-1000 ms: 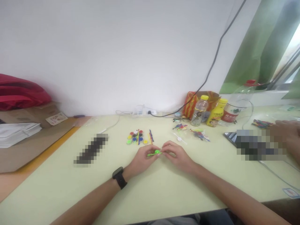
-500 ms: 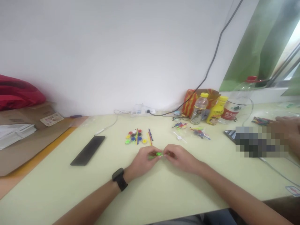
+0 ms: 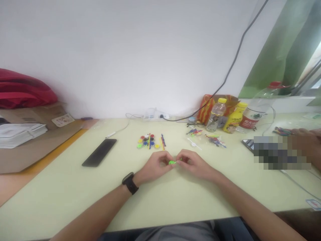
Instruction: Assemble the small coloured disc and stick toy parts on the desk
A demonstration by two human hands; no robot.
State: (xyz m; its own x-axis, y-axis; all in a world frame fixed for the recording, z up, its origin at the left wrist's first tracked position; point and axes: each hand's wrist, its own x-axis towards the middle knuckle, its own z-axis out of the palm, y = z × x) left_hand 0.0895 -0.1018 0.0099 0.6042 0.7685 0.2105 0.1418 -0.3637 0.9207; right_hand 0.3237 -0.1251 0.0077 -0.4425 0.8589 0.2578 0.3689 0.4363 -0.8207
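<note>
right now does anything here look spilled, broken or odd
Nothing looks spilled. The oddity is blocky pixelation hiding much of the device at right. The green piece is too covered by fingers to judge for damage.

Your left forearm slants in from the lower left and your right forearm from the lower right, converging ahead of your body. Your left hand and right hand face each other, fingertips close together. On each, you have thumb and forefinger brought into a pinch, with the fingers bent and the back of the hand turned mostly upward.
</note>
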